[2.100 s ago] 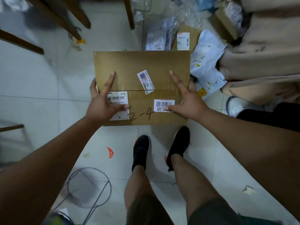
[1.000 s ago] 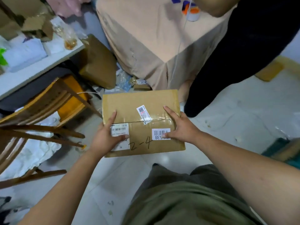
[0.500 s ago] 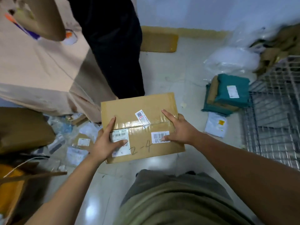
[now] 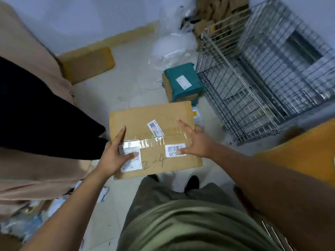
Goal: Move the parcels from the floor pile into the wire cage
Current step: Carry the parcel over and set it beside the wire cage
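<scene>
now the wire cage (image 4: 257,84) looms nearer (both hands, left hand (image 4: 116,156) and right hand (image 4: 196,142), clasping the cardboard box (image 4: 155,124)).

Two hands, left hand (image 4: 116,156) and right hand (image 4: 196,142), were on one brown cardboard box (image 4: 154,122). That box carried three stickers. One teal parcel (image 4: 183,80) sat by one wire cage (image 4: 253,91). One flat brown box (image 4: 87,64) lay at the wall. Clear plastic bags (image 4: 172,48): count unclear.
</scene>
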Tool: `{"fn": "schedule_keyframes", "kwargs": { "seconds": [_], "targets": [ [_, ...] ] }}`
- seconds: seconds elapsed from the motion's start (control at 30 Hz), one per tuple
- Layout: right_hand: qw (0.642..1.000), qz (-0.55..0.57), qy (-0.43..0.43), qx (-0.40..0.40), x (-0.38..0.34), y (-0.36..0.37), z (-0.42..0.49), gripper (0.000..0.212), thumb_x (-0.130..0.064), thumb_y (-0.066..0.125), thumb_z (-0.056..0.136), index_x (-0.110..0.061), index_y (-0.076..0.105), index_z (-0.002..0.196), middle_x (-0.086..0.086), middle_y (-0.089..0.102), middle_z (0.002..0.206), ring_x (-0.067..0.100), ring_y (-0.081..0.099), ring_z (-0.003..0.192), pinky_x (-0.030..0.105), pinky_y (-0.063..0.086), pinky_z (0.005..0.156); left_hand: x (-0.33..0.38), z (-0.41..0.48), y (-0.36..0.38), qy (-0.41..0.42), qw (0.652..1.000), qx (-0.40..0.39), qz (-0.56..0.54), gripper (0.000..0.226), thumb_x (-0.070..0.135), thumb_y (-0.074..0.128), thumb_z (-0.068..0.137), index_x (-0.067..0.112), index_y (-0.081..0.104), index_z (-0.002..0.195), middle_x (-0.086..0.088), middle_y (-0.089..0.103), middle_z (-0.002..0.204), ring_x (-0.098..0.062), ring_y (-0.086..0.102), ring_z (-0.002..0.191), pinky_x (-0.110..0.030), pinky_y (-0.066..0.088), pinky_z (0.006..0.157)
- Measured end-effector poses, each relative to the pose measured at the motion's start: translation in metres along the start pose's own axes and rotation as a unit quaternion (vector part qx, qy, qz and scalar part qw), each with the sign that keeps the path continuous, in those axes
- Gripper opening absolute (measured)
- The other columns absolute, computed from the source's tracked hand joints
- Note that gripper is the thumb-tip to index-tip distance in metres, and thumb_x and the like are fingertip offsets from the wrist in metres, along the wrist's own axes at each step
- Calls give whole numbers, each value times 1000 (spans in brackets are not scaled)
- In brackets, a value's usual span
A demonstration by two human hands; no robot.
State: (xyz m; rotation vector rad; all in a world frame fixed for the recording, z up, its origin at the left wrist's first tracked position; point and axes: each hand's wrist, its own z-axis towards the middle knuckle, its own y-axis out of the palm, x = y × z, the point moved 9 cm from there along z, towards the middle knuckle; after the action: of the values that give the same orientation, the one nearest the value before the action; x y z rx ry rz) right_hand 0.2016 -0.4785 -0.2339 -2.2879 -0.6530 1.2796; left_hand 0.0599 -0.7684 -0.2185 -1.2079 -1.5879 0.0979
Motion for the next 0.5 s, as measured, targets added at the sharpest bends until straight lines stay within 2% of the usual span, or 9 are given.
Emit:
{"fn": "schedule_keyframes", "kwargs": {
  "seconds": [0.07,0.17,0.33,0.43,0.5],
  "targets": [
    [999,12,31,13,17,-10,-3,125,-60,88,66,-56,4,158,13,37,156,30,42,140,33,35,113,14,28,10,13,999,-33,6,115,62,85,63,62,16,154,-2,45,153,-18,42,142,-44,33,122],
    [996,33,77,17,38,-21,-3,124,-60,87,68,-57,0,156,13,33,158,34,44,138,47,39,117,26,69,23,16,998,-62,21,111,53,90,69,69,16,150,-3,43,148,-19,48,133,-39,36,118],
    [990,34,132,39,53,-43,16,126,-57,85,72,-60,-11,153,18,26,160,39,45,138,50,39,116,51,136,32,47,992,-107,43,107,49,87,75,73,11,147,-2,45,138,-23,57,119,-47,50,106],
    [984,70,149,67,49,-57,36,129,-52,87,73,-67,-16,148,17,23,161,37,47,135,47,42,110,65,179,25,72,987,-130,66,107,48,85,77,72,8,149,-4,43,139,-24,58,117,-44,53,103],
    [978,86,166,89,48,-64,51,129,-50,88,72,-70,-16,146,17,23,160,39,47,134,51,42,109,72,208,19,85,983,-139,81,107,47,84,78,71,8,149,-6,41,139,-25,58,116,-45,53,104]
  ]
}}
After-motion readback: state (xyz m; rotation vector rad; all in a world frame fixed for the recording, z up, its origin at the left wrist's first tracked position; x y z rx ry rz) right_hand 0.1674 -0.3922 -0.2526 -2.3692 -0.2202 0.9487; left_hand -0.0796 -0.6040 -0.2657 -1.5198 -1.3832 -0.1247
